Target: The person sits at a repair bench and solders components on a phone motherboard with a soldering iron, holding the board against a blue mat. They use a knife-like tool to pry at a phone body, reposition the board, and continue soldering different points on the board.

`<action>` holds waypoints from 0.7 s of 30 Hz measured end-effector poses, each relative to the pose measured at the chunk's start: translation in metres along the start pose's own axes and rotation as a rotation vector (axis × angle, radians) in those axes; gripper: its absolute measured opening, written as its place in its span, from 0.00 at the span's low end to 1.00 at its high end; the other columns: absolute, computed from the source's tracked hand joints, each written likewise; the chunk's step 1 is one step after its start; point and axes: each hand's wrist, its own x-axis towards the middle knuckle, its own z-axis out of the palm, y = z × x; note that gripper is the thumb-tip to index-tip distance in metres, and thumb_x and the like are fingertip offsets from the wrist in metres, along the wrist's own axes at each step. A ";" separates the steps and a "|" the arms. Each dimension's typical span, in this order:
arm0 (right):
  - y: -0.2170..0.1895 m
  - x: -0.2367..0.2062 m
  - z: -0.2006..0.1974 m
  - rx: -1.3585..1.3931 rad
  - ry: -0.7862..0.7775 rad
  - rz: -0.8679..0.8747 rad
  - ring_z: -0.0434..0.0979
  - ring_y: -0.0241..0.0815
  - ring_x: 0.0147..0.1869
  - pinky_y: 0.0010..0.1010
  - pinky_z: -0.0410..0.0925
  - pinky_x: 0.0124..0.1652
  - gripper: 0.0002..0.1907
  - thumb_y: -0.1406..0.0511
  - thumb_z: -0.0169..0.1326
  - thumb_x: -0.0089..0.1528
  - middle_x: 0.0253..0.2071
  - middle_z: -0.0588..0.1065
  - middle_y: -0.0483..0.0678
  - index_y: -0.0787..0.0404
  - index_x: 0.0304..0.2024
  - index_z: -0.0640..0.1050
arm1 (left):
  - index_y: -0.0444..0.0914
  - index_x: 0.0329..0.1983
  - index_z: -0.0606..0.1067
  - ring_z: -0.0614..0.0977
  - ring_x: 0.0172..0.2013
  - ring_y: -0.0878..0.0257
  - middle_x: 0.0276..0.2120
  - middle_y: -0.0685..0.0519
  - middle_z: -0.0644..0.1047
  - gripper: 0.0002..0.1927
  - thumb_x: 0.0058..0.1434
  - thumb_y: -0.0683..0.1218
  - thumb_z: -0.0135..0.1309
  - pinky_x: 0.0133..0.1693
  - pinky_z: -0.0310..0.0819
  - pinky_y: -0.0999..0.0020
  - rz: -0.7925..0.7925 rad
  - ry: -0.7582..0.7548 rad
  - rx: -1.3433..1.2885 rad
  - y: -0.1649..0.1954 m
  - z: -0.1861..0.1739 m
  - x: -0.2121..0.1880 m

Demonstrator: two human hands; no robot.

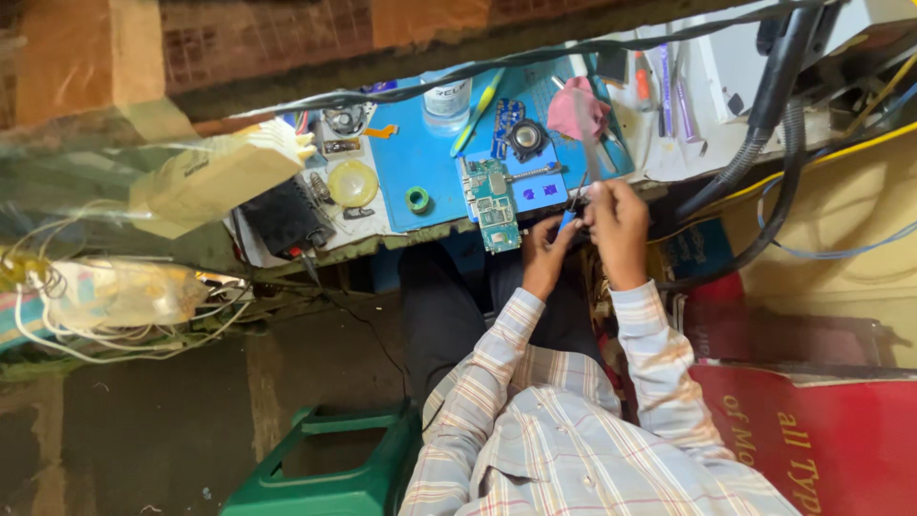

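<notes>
My left hand (pixel 544 253) and my right hand (pixel 617 218) meet at the near edge of a blue work mat (pixel 430 167). My left hand pinches a small blue part (pixel 565 221). My right hand holds thin tweezers (pixel 578 193) whose tips point at that part. Just left of my left hand, a green circuit board (pixel 495 204) lies on the mat. Beyond it sit a round black speaker part (pixel 527 139) and a pink cloth (pixel 579 105).
On the mat are a green tape ring (pixel 417 200), a white bottle (pixel 447 99) and a green-yellow tool (pixel 478 111). A yellow disc (pixel 353 182) and a black box (pixel 287 218) lie left. Thick black hoses (pixel 764 134) hang right. A green stool (pixel 325 463) stands below.
</notes>
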 end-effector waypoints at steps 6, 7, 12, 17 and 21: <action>0.019 -0.047 -0.027 0.045 0.040 0.021 0.61 0.24 0.23 0.18 0.54 0.23 0.11 0.62 0.48 0.74 0.24 0.69 0.39 0.64 0.42 0.74 | 0.34 0.44 0.80 0.79 0.33 0.71 0.34 0.55 0.81 0.17 0.61 0.51 0.65 0.35 0.73 0.75 -0.044 0.017 0.065 0.006 -0.002 0.005; 0.025 -0.055 -0.030 0.030 0.049 0.042 0.61 0.24 0.23 0.18 0.54 0.23 0.11 0.62 0.48 0.74 0.24 0.69 0.40 0.64 0.42 0.74 | 0.34 0.44 0.79 0.80 0.33 0.72 0.34 0.56 0.81 0.17 0.61 0.51 0.65 0.35 0.73 0.75 -0.072 0.017 0.047 0.007 -0.002 0.004; 0.049 -0.075 -0.038 -0.064 0.029 0.063 0.63 0.25 0.24 0.18 0.56 0.23 0.12 0.63 0.49 0.73 0.24 0.70 0.40 0.65 0.41 0.75 | 0.34 0.42 0.77 0.82 0.34 0.70 0.33 0.55 0.81 0.17 0.61 0.51 0.66 0.36 0.74 0.75 -0.018 0.000 0.015 0.009 -0.002 0.003; 0.039 -0.053 -0.035 -0.226 0.008 -0.116 0.68 0.24 0.26 0.18 0.60 0.26 0.12 0.63 0.50 0.73 0.24 0.71 0.41 0.66 0.39 0.76 | 0.35 0.42 0.76 0.81 0.33 0.70 0.32 0.55 0.80 0.17 0.59 0.50 0.67 0.34 0.74 0.74 -0.003 0.028 0.035 0.011 -0.001 0.005; 0.020 -0.027 -0.023 -0.119 -0.006 0.077 0.61 0.26 0.21 0.20 0.54 0.21 0.11 0.63 0.50 0.72 0.22 0.69 0.41 0.65 0.39 0.76 | 0.34 0.43 0.75 0.81 0.34 0.69 0.33 0.54 0.80 0.17 0.60 0.49 0.67 0.34 0.73 0.74 -0.019 0.024 -0.024 0.011 -0.002 0.004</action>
